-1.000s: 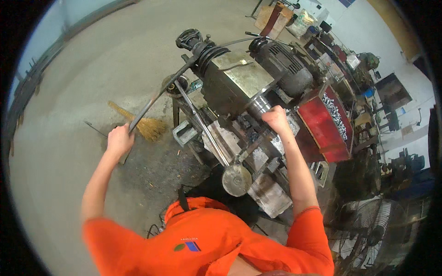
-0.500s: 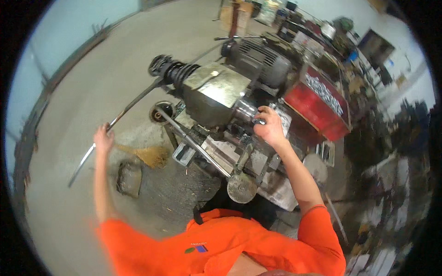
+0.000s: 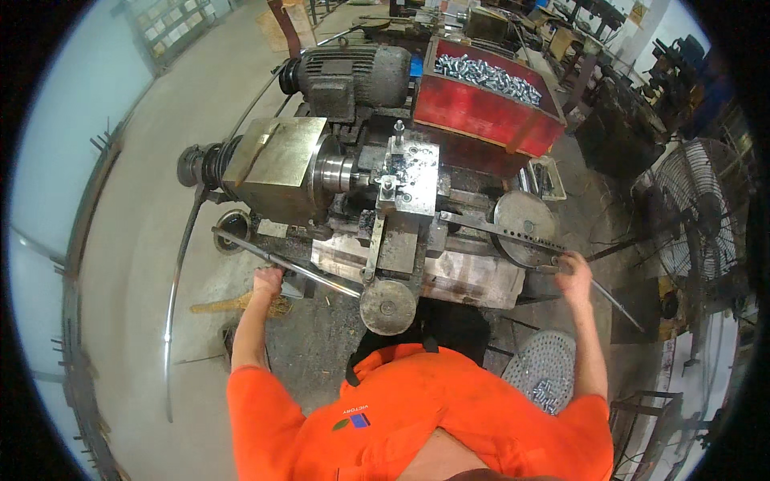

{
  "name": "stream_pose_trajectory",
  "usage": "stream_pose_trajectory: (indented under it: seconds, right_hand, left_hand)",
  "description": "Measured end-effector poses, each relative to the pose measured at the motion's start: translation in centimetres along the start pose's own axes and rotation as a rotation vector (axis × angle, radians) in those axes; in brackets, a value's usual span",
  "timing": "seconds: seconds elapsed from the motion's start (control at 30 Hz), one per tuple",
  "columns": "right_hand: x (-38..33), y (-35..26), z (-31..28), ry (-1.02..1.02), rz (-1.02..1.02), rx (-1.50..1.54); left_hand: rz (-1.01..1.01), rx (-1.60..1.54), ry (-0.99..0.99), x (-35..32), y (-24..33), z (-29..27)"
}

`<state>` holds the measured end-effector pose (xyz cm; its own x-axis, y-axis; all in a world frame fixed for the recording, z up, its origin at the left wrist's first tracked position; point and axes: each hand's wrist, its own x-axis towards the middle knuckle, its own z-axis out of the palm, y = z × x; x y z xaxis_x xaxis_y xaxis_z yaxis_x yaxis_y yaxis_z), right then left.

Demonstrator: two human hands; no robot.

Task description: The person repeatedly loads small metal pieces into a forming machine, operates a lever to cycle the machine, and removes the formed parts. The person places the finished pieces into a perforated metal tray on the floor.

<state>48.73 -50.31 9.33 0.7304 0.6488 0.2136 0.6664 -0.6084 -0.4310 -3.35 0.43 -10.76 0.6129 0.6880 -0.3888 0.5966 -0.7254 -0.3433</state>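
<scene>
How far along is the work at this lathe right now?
Done, by the look of it: the red bin behind the lathe is heaped with small silvery parts. In hand: the left hand grips a long steel rod, and the right hand holds a lever beside the round wheel. How much is left can't be judged.

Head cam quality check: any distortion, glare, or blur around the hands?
Head view: strong fisheye, black corners, the long rod at left bows along the rim; glare on the bar under the left hand and on the disc; right hand on the lever slightly soft; centre sharp, lighting even.
</scene>
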Motion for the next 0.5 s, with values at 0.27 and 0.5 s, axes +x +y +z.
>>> stream_pose_trajectory:
  seconds: [0.27,0.5]
  right_hand:
    - [-4.5,21.4,-1.1,-0.054,0.412,-0.755]
    - [-14.7,15.2,1.0,-0.032,0.441,-0.604]
  left_hand:
    - [-0.386,-1.192,0.396,-4.4,-4.0,-4.2]
    - [-0.581,-1.865,0.524,-4.5,-1.7,-12.8]
